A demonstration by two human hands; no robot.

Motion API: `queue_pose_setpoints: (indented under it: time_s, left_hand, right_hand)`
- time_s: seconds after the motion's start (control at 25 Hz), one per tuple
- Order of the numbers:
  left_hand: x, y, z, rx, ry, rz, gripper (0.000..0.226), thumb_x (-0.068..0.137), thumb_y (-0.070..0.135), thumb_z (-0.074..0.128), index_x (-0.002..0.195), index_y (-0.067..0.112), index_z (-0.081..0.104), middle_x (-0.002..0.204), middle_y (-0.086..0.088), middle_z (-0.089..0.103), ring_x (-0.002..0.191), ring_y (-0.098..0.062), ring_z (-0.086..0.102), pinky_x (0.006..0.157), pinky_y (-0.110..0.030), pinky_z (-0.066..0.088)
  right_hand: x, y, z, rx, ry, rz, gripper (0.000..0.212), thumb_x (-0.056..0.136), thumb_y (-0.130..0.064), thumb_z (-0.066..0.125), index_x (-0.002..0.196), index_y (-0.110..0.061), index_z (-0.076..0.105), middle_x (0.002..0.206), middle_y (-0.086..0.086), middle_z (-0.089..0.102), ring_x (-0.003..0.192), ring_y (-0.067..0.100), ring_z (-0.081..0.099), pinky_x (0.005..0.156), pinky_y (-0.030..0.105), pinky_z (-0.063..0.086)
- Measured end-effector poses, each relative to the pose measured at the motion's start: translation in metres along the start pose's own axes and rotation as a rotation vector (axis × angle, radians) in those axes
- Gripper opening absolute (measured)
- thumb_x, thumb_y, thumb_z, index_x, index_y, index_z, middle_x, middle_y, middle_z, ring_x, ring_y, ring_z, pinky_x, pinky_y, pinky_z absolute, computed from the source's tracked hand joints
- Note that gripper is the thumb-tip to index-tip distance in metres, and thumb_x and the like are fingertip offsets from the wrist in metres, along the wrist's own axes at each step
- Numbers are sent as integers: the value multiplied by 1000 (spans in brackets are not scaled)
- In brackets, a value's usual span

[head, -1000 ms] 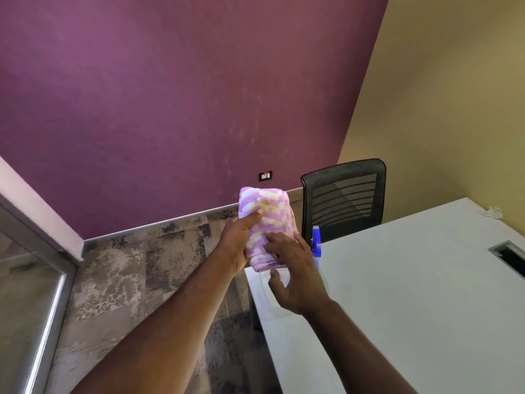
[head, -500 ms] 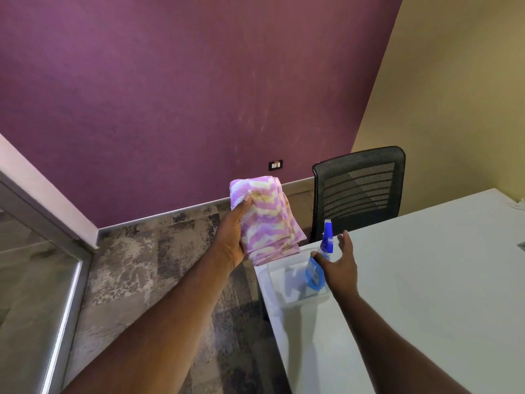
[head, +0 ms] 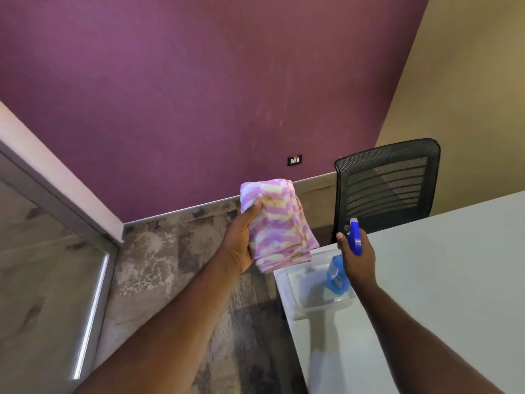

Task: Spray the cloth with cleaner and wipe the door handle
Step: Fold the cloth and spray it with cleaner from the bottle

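Note:
My left hand (head: 241, 240) holds a folded pink, white and yellow cloth (head: 277, 223) upright in the air, just off the left corner of the white table (head: 440, 280). My right hand (head: 356, 258) is wrapped around the neck of a blue spray bottle (head: 338, 274), whose blue nozzle (head: 355, 236) sticks up above my fingers. The bottle's base is over a clear plastic tray (head: 301, 297) at the table's corner. No door handle is in view.
A black mesh chair (head: 386, 183) stands behind the table against the beige wall. A glass door or panel with a metal frame (head: 56, 200) runs along the left. Patterned grey carpet (head: 176, 265) covers the floor below the purple wall.
My right hand left the cloth, moved right to the spray bottle and closed around its neck. My left hand kept the cloth raised and turned it slightly.

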State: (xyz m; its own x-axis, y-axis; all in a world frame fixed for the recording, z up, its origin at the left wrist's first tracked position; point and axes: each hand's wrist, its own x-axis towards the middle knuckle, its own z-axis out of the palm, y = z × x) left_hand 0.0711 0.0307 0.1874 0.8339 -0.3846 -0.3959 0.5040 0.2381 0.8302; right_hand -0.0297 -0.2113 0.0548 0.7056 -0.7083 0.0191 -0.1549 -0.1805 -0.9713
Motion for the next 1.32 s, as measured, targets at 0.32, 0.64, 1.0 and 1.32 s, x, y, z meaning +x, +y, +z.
queue_pose_setpoints:
  time_s: [0.32,0.64,1.0,1.32]
  left_hand:
    - [-7,53,31,0,-96,135,53,89,48,75,130,13,69,122,-17,76,111,-40,74,96,-59,60]
    - [-44,158,92,-16,-234,353,43,77,28,76,118,14,73,110,-12,79,97,-31,77,80,-46,66]
    - [-87,224,114,19,-313,518,47,81,20,74,127,11,67,110,-12,78,95,-28,77,73,-39,63]
    - [-107,244,109,54,-312,557,39,83,22,71,121,13,68,105,-10,78,93,-23,77,70,-36,62]
  right_hand:
    - [-12,-111,-9,49,40,-272,13,99,-27,71,96,-17,62,77,-1,65,68,9,64,64,28,57]
    - [-48,-306,-43,45,-61,-586,19,82,-41,67,81,-24,60,72,2,61,62,24,59,56,39,51]
    - [-99,-430,-44,-70,-167,-662,10,74,-41,62,64,-40,60,44,-11,45,42,6,40,46,24,38]
    - [-114,-463,-33,-123,-134,-648,35,72,-44,57,67,-10,59,48,-3,48,50,16,47,55,38,49]
